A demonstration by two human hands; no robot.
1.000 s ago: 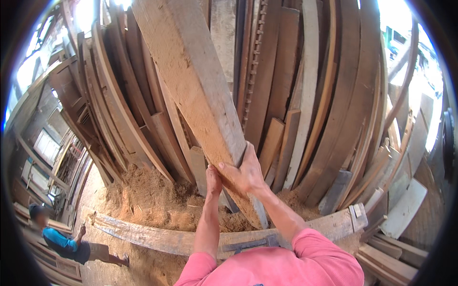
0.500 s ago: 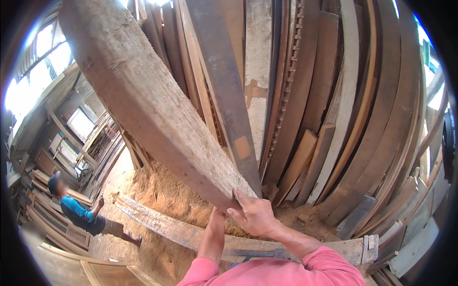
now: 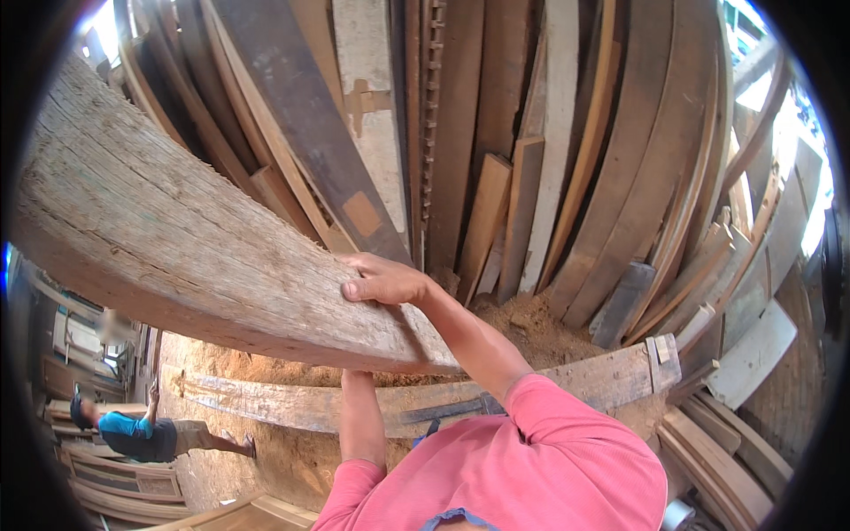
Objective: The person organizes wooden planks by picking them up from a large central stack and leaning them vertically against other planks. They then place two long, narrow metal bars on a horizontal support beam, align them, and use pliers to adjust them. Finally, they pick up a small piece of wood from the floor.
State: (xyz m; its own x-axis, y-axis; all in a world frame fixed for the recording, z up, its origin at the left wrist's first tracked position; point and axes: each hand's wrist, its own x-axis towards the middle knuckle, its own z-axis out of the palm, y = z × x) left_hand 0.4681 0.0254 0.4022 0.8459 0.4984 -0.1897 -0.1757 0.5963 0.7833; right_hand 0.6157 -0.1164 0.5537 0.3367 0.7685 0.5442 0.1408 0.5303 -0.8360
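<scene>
Background: leaning planks (image 3: 660, 150). Beam (image 3: 199, 243) now tipped flatter, leftward; likely heavier to hold. Right hand (image 3: 387, 280) grips upper edge; left hand (image 3: 358, 380) beneath, fingers hidden, grip unclear.

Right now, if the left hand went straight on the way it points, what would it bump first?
Most likely the big wooden beam. The left hand is tucked under its near edge and may already touch it, but the fingers are hidden, so depth is unclear.
</scene>
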